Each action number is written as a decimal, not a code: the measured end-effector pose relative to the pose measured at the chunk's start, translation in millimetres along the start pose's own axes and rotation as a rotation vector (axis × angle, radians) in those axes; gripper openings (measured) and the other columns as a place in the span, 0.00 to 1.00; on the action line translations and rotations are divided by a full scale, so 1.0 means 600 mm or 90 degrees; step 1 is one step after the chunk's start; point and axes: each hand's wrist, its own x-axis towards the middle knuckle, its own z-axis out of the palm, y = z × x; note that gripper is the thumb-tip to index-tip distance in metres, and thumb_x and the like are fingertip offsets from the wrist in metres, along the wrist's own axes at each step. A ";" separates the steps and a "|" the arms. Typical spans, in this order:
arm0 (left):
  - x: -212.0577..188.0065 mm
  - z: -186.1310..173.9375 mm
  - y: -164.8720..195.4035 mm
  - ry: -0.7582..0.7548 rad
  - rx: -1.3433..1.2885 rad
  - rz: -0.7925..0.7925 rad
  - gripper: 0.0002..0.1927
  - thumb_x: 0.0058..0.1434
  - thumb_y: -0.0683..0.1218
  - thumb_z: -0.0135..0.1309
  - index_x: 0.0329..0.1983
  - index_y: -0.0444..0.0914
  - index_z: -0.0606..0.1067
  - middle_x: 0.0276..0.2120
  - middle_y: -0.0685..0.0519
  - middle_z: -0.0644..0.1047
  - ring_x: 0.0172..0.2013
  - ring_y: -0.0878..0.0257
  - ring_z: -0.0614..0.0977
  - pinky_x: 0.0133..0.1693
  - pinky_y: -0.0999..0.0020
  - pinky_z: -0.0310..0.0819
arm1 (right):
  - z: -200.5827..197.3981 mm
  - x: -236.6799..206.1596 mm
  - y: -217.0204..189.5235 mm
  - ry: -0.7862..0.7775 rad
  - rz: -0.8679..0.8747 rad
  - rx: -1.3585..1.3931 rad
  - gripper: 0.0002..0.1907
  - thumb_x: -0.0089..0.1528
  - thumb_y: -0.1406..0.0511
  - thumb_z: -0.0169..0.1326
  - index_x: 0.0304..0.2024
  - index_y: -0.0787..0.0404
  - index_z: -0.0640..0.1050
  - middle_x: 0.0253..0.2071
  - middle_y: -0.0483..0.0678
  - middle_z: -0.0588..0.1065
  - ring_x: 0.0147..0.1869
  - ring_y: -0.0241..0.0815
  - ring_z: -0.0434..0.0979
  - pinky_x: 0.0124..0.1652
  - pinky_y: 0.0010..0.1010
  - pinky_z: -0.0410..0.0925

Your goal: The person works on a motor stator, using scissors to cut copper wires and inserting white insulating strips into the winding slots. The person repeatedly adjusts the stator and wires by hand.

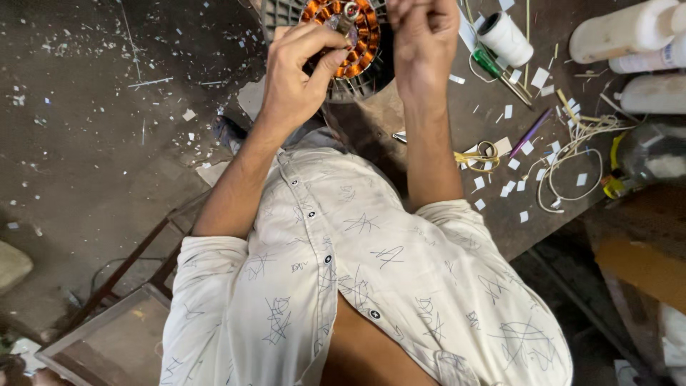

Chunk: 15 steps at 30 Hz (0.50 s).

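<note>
Dusty floor (86, 143) filling left; littered bench (500, 114) upper right. Stator (357, 32) lying flat, axis facing camera. Left hand (296, 75) pinching its rim; right hand (421, 39) fingers closed together, contents unclear.

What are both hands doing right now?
Left hand: fingers closed, pinching at the copper coil.
Right hand: fingers closed; contents cannot be told.

Single view, worn on the head, looking steeply down over the shirt front (371, 286) toward floor (86, 143) and bench (500, 129). Close in: chest fills the lower frame. Hands cut off at the top edge, so probably tilted a little too low.
</note>
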 end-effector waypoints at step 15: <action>0.000 0.021 -0.001 0.011 0.022 0.019 0.07 0.67 0.41 0.65 0.41 0.35 0.78 0.40 0.51 0.77 0.42 0.56 0.78 0.48 0.62 0.68 | 0.003 -0.026 -0.030 -0.214 -0.154 -0.547 0.09 0.63 0.73 0.66 0.40 0.68 0.77 0.44 0.53 0.75 0.51 0.50 0.74 0.53 0.39 0.67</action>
